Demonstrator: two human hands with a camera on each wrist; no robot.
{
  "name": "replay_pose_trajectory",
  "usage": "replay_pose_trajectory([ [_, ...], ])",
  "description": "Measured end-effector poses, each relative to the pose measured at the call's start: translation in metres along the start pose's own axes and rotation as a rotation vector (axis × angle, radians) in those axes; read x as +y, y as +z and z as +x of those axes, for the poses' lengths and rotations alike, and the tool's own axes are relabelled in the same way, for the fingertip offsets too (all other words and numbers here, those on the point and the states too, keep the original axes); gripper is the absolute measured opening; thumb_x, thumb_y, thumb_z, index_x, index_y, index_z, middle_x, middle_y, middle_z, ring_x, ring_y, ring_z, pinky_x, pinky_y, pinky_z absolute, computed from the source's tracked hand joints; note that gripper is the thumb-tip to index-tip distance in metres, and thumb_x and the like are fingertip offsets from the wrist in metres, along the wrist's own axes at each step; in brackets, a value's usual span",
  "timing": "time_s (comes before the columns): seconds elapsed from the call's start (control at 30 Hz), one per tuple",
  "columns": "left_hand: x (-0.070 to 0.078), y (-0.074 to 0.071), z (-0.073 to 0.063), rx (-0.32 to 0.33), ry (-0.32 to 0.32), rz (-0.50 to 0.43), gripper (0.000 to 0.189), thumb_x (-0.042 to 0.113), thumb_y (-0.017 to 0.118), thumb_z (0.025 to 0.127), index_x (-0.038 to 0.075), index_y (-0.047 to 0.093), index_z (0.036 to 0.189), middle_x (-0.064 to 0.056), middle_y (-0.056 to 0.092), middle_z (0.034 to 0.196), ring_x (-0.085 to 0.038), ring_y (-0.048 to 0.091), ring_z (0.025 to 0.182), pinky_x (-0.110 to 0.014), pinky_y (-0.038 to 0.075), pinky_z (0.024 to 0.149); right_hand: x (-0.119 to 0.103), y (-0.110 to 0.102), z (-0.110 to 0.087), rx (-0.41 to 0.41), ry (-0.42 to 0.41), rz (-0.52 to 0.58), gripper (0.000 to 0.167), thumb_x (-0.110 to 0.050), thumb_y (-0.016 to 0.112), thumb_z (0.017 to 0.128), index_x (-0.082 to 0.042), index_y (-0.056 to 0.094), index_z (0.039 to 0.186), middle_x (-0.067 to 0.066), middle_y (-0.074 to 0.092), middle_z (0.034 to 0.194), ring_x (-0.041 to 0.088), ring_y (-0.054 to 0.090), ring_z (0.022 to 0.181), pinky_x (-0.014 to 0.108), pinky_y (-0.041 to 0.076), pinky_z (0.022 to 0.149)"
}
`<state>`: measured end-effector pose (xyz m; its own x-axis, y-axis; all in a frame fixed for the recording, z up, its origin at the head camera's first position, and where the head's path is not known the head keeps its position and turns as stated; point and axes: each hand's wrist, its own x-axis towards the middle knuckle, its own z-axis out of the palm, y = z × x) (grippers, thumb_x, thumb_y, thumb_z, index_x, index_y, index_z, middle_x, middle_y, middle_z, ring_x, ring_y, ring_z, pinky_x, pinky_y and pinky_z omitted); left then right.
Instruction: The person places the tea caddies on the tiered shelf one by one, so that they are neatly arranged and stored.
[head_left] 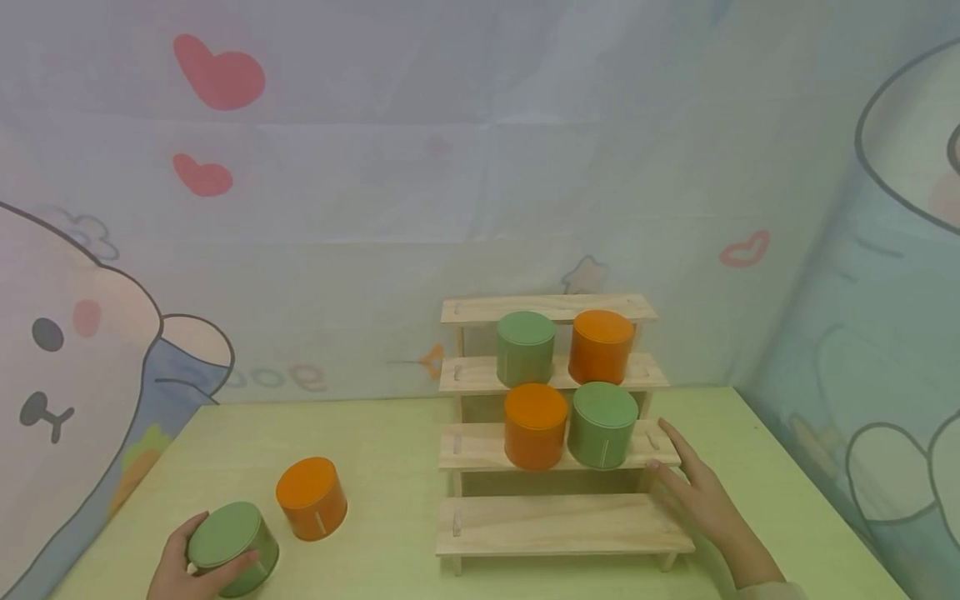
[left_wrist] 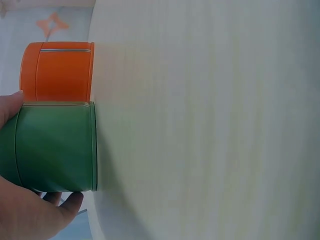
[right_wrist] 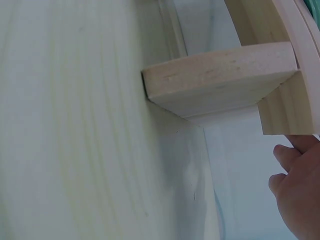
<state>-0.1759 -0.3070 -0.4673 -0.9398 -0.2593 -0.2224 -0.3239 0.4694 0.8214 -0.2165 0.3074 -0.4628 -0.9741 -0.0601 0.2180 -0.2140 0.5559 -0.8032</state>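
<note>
At the lower left of the head view, my left hand (head_left: 197,560) grips a round green canister (head_left: 240,546) from the side, thumb across its front. In the left wrist view this canister (left_wrist: 55,147) is upright, its base right at the tabletop. Just behind it, to the right, stands an orange canister (head_left: 312,498). My right hand (head_left: 701,492) holds the right end of a stepped wooden rack (head_left: 562,525), thumb at the front edge of the second step and forefinger at its back corner. Part of that hand (right_wrist: 302,182) shows beside the wood (right_wrist: 220,75) in the right wrist view.
The rack's second step bears an orange canister (head_left: 536,427) and a green canister (head_left: 603,425). On the third step stand another green canister (head_left: 525,350) and another orange one (head_left: 601,347). A printed cloth (head_left: 360,208) hangs behind the pale table (head_left: 382,467).
</note>
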Motion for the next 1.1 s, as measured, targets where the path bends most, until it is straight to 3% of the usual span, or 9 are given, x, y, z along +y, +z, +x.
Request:
replay_pose_trajectory([
  [0.3,0.006,-0.009,-0.004,0.015,0.015,0.026,0.115,0.043,0.074,0.083,-0.009,-0.004,0.149,-0.038,0.013,0.146,-0.049,0.037,0.121,-0.044,0.049,0.086,0.000,0.000,0.000,0.005,0.001,-0.001,0.066,-0.028,0.048,0.101,-0.018,0.012,0.156,0.025,0.015,0.157,0.060,0.018,0.134,0.078,0.023,0.096],
  [0.4,0.010,-0.013,-0.007,0.011,0.020,0.031,0.115,0.044,0.073,0.083,-0.007,-0.006,0.150,-0.038,0.011,0.147,-0.049,0.036,0.122,-0.048,0.048,0.090,0.001,0.000,0.000,0.007,-0.001,-0.003,0.066,-0.028,0.048,0.101,-0.018,0.013,0.156,0.025,0.015,0.157,0.060,0.019,0.134,0.078,0.023,0.095],
  [0.67,0.028,-0.019,-0.014,0.007,0.037,0.022,0.115,0.045,0.072,0.084,-0.004,-0.007,0.151,-0.036,0.007,0.151,-0.050,0.028,0.128,-0.065,0.030,0.103,0.001,0.000,0.000,0.009,-0.004,-0.001,0.066,-0.029,0.048,0.102,-0.018,0.013,0.156,0.025,0.016,0.157,0.060,0.020,0.134,0.079,0.023,0.095],
  [0.9,0.043,-0.023,-0.023,-0.021,0.064,0.073,0.112,0.046,0.070,0.086,-0.002,-0.007,0.151,-0.035,0.009,0.151,-0.053,0.020,0.133,-0.067,0.030,0.099,0.001,0.000,0.001,0.003,-0.003,0.000,0.066,-0.030,0.048,0.101,-0.019,0.012,0.156,0.024,0.016,0.157,0.059,0.019,0.134,0.079,0.023,0.095],
  [1.1,0.050,-0.022,-0.028,-0.031,0.114,0.052,0.108,0.041,0.071,0.086,-0.002,-0.003,0.152,-0.032,0.014,0.151,-0.052,0.021,0.134,-0.066,0.031,0.098,0.001,0.000,0.001,0.003,-0.001,-0.009,0.066,-0.030,0.047,0.102,-0.018,0.012,0.156,0.024,0.016,0.157,0.059,0.019,0.134,0.078,0.023,0.095],
])
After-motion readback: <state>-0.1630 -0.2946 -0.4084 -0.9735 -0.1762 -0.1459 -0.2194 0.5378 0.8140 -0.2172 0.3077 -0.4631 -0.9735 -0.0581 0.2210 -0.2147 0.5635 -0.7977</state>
